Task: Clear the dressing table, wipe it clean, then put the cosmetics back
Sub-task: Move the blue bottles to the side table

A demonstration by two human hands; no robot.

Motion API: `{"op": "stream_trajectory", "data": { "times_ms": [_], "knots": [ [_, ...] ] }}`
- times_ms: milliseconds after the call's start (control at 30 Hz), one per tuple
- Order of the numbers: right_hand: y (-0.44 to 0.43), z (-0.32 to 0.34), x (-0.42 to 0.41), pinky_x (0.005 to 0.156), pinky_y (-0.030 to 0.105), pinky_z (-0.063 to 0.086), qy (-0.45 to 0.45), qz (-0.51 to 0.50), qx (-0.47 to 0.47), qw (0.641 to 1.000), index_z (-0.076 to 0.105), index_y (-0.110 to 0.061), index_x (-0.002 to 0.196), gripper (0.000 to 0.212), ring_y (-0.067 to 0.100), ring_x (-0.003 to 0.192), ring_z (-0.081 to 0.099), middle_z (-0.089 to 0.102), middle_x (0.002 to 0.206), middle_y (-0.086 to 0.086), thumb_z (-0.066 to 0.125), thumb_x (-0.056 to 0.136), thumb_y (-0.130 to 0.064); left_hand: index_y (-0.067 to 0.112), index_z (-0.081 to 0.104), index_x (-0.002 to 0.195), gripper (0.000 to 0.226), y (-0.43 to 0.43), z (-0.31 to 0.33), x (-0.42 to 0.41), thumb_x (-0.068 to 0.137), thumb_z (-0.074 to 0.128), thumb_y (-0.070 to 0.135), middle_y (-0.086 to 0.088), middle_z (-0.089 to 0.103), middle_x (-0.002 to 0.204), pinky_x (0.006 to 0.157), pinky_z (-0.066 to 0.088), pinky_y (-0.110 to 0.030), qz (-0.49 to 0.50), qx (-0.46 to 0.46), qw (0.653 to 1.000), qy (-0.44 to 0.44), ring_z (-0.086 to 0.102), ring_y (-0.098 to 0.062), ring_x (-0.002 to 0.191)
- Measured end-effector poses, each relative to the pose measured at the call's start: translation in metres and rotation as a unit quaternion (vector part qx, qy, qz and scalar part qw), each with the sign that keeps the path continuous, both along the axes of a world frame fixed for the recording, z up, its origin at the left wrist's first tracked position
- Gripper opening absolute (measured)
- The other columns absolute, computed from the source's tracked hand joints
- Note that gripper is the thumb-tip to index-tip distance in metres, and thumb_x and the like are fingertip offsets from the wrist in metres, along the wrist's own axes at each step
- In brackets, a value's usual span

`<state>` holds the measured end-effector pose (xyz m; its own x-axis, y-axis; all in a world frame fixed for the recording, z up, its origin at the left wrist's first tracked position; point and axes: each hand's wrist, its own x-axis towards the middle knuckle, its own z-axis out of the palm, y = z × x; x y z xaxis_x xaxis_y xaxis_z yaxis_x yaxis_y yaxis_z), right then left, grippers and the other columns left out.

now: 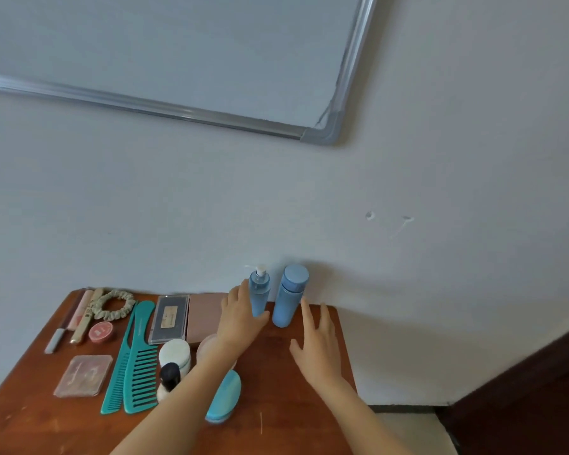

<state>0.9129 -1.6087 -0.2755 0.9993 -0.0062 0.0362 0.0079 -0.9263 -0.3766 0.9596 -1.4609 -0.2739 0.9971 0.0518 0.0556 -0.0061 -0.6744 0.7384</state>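
Note:
On the brown wooden dressing table (276,362), two blue bottles stand upright against the wall. My left hand (239,320) wraps the lower part of the clear blue pump bottle (260,290), fingers on its left side and thumb across the front of its base. The capped blue bottle (289,295) stands just to its right. My right hand (317,346) hovers with straight spread fingers right of the capped bottle, its fingertips close to the bottle's lower side; I cannot tell whether they touch it.
Left of my arms lie two teal combs (135,359), a dark palette (170,318), a brown case (204,315), a white jar (174,354), a black-capped bottle (170,379), a teal oval case (225,397), a scrunchie (114,305), a red pot (101,331) and a pink compact (84,376). The table's right edge drops to the floor.

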Motion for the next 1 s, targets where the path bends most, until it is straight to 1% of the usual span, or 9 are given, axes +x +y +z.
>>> {"op": "stream_trajectory", "data": {
  "times_ms": [33, 167, 333, 433, 633, 767, 900, 967, 1000],
  "knots": [
    [-0.001, 0.000, -0.003, 0.108, 0.032, 0.032, 0.003, 0.004, -0.006, 1.000, -0.004, -0.029, 0.146, 0.078, 0.029, 0.140, 0.014, 0.002, 0.154, 0.015, 0.051, 0.091, -0.026, 0.003, 0.044, 0.122, 0.048, 0.000, -0.001, -0.004, 0.078, 0.060, 0.015, -0.010, 0.053, 0.116, 0.093, 0.032, -0.033, -0.007, 0.010, 1.000, -0.006, 0.045, -0.029, 0.111],
    [-0.007, 0.011, -0.018, 0.108, 0.033, 0.030, -0.005, 0.011, -0.027, 1.000, 0.003, -0.028, 0.146, 0.071, 0.028, 0.142, 0.012, 0.000, 0.154, 0.014, 0.049, 0.092, -0.025, 0.010, 0.040, 0.132, 0.052, 0.003, 0.000, -0.030, 0.085, 0.058, 0.021, -0.010, 0.044, 0.130, 0.099, 0.030, -0.031, -0.025, 0.038, 0.999, -0.008, 0.038, -0.026, 0.119],
    [-0.016, 0.021, -0.038, 0.109, 0.037, 0.027, -0.008, 0.032, -0.061, 0.998, 0.009, -0.027, 0.146, 0.065, 0.029, 0.142, 0.009, 0.000, 0.154, 0.015, 0.046, 0.093, -0.022, 0.015, 0.042, 0.134, 0.047, 0.009, 0.003, -0.058, 0.089, 0.051, 0.026, -0.004, 0.037, 0.140, 0.104, 0.035, -0.037, -0.046, 0.087, 0.995, -0.005, 0.032, -0.022, 0.129],
    [-0.022, 0.021, -0.052, 0.110, 0.037, 0.024, -0.024, 0.048, -0.070, 0.996, 0.015, -0.024, 0.146, 0.060, 0.028, 0.141, 0.010, 0.006, 0.154, 0.015, 0.045, 0.093, -0.022, 0.015, 0.042, 0.134, 0.046, 0.014, 0.008, -0.078, 0.091, 0.049, 0.029, -0.002, 0.039, 0.141, 0.103, 0.037, -0.039, -0.059, 0.120, 0.991, -0.008, 0.033, -0.021, 0.129],
    [-0.026, 0.002, -0.102, 0.111, 0.037, 0.022, -0.034, 0.047, -0.067, 0.996, 0.034, -0.018, 0.140, 0.047, 0.025, 0.138, 0.019, 0.028, 0.147, 0.010, 0.045, 0.094, -0.024, 0.015, 0.044, 0.132, 0.042, 0.019, 0.010, -0.140, 0.092, 0.049, 0.027, -0.001, 0.043, 0.137, 0.106, 0.029, -0.029, -0.086, 0.131, 0.987, -0.041, 0.034, -0.018, 0.129],
    [-0.027, -0.011, -0.153, 0.111, 0.038, 0.020, -0.013, 0.004, -0.062, 0.998, 0.035, -0.020, 0.138, 0.047, 0.024, 0.138, 0.019, 0.029, 0.147, 0.008, 0.045, 0.094, -0.031, 0.015, 0.045, 0.131, 0.040, 0.017, 0.003, -0.179, 0.093, 0.049, 0.025, 0.001, 0.045, 0.136, 0.101, 0.033, -0.027, -0.141, 0.135, 0.981, -0.015, 0.037, -0.015, 0.125],
    [-0.043, -0.004, -0.213, 0.110, 0.040, 0.021, 0.008, -0.084, -0.073, 0.994, 0.037, -0.020, 0.137, 0.046, 0.024, 0.136, 0.021, 0.031, 0.145, 0.008, 0.041, 0.094, -0.036, 0.013, 0.048, 0.128, 0.038, 0.002, 0.001, -0.192, 0.092, 0.050, 0.023, -0.001, 0.049, 0.130, 0.097, 0.036, -0.026, -0.215, 0.117, 0.970, -0.021, 0.042, -0.016, 0.116],
    [-0.050, 0.003, -0.249, 0.108, 0.040, 0.026, 0.016, -0.145, -0.077, 0.986, 0.040, -0.019, 0.134, 0.044, 0.024, 0.135, 0.024, 0.033, 0.143, 0.009, 0.040, 0.094, -0.037, 0.013, 0.048, 0.129, 0.038, -0.015, 0.005, -0.196, 0.092, 0.050, 0.023, -0.002, 0.049, 0.132, 0.099, 0.036, -0.028, -0.269, 0.111, 0.956, -0.036, 0.041, -0.018, 0.118],
    [-0.050, 0.007, -0.267, 0.105, 0.041, 0.032, 0.011, -0.180, -0.087, 0.980, 0.046, -0.018, 0.130, 0.042, 0.027, 0.132, 0.031, 0.039, 0.139, 0.012, 0.040, 0.093, -0.037, 0.013, 0.047, 0.129, 0.038, -0.023, 0.008, -0.199, 0.093, 0.049, 0.023, -0.002, 0.048, 0.133, 0.100, 0.037, -0.029, -0.298, 0.104, 0.948, -0.043, 0.040, -0.019, 0.120]
  ]
}}
